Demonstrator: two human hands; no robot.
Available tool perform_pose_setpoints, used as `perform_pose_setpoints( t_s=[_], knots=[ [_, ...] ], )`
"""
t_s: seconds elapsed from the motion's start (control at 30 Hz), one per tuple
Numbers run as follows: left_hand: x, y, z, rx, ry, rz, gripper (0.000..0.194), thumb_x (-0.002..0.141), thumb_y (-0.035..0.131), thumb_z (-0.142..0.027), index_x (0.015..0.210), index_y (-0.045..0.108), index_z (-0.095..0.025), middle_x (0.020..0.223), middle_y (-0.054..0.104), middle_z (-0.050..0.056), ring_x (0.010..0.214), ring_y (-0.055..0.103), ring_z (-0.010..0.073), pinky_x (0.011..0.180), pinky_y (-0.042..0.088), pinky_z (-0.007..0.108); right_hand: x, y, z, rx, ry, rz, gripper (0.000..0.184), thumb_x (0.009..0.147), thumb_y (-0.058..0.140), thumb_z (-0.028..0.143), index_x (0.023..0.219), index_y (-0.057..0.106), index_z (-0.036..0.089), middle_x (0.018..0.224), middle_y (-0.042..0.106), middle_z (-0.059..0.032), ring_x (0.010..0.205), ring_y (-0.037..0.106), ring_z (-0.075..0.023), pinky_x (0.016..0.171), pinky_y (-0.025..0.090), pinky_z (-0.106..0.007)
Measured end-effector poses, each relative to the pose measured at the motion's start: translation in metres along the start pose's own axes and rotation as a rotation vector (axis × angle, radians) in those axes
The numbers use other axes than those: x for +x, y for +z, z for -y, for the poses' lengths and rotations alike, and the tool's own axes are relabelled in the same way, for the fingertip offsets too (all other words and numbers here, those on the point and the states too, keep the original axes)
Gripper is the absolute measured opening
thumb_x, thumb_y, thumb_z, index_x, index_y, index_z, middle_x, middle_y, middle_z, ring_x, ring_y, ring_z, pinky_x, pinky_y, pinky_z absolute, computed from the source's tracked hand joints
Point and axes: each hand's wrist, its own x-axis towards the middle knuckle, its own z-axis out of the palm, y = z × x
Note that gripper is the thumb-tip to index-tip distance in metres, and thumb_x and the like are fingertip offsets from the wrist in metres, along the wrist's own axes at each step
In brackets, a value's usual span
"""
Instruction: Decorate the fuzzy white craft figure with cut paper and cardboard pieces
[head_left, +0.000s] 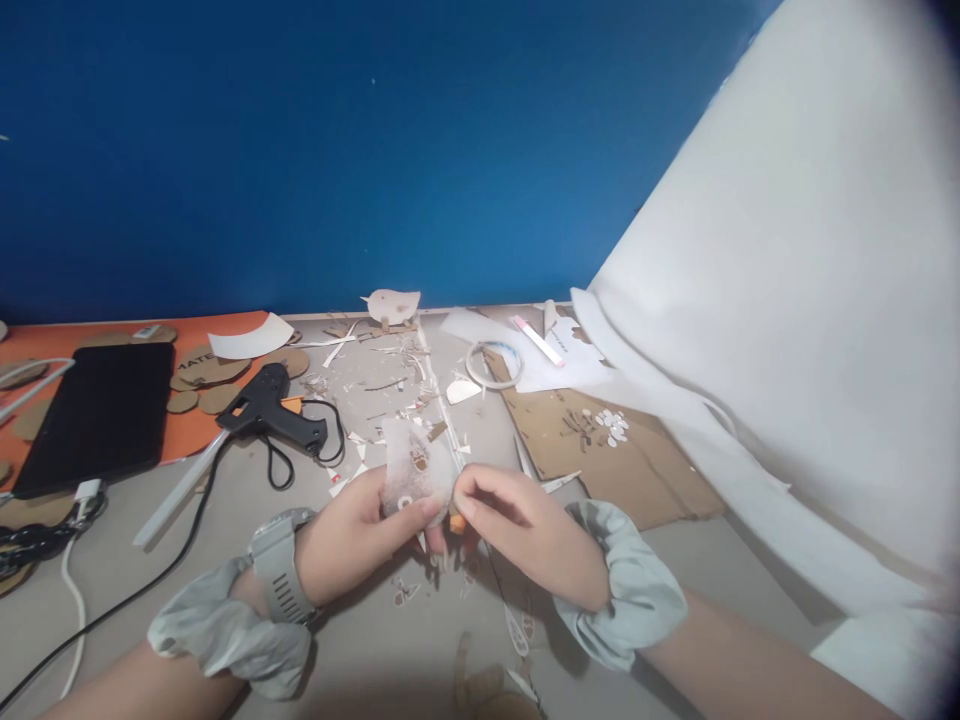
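Left hand (351, 530): pinching translucent sheet (416, 478). Right hand (529, 530): at sheet's 3 o'clock, grip cannot be told. Apparent step: edge work; next calls for steadiness.

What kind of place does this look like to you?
It looks like a craft workspace, perhaps at home or in a studio: a glue gun, round cardboard cutouts and a marker lie on the table.

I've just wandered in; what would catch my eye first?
The blue wall spans much of the top. Below it, at centre, the left hand holds a whitish sheet, with the right hand at its edge. To the left, a black glue gun lies near a black tablet.
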Motion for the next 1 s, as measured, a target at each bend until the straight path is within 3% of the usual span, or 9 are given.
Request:
perform_pose_setpoints(
  t_s=[0.27, 0.5, 0.7, 1.0],
  knots=[
    [0.0007, -0.0002, -0.0023, -0.017, 0.01, 0.03, 0.034, 0.089, 0.049, -0.033, 0.067, 0.066, -0.013, 0.065, 0.068, 0.004, 0.062, 0.061, 0.0136, 0.063, 0.048, 0.023, -0.0003, -0.0025, -0.0003, 0.02, 0.033, 0.034, 0.021, 0.091, 0.043, 0.028, 0.073, 0.047, 0.019, 0.075, 0.054, 0.0009, 0.071, 0.056, -0.0129, 0.066, 0.045, -0.025],
    [-0.0007, 0.0005, -0.0018, -0.028, 0.005, 0.041, 0.033, 0.089, 0.049, -0.033, 0.066, 0.064, -0.013, 0.064, 0.067, 0.004, 0.062, 0.061, 0.0137, 0.063, 0.049, 0.024, 0.0, -0.0009, 0.0008, 0.043, 0.018, 0.01, 0.021, 0.091, 0.043, 0.028, 0.072, 0.047, 0.019, 0.074, 0.053, 0.0009, 0.071, 0.057, -0.0129, 0.065, 0.046, -0.024],
    [0.0012, 0.0008, -0.0029, -0.047, -0.018, 0.024, 0.032, 0.088, 0.05, -0.032, 0.066, 0.063, -0.013, 0.056, 0.062, 0.0, 0.051, 0.054, 0.0091, 0.055, 0.045, 0.02, 0.0003, 0.0004, -0.0009, 0.002, 0.02, -0.002, 0.022, 0.091, 0.042, 0.029, 0.072, 0.045, 0.02, 0.075, 0.053, 0.0011, 0.069, 0.054, -0.0124, 0.066, 0.045, -0.024],
    [0.0007, 0.0014, -0.0004, -0.054, -0.008, 0.026, 0.035, 0.089, 0.048, -0.035, 0.067, 0.063, -0.012, 0.062, 0.065, 0.004, 0.059, 0.059, 0.0123, 0.061, 0.049, 0.023, -0.0005, -0.0012, 0.0004, -0.162, -0.046, -0.031, 0.021, 0.092, 0.04, 0.022, 0.071, 0.043, 0.02, 0.074, 0.051, 0.0019, 0.069, 0.05, -0.0123, 0.064, 0.04, -0.025]
  ],
)
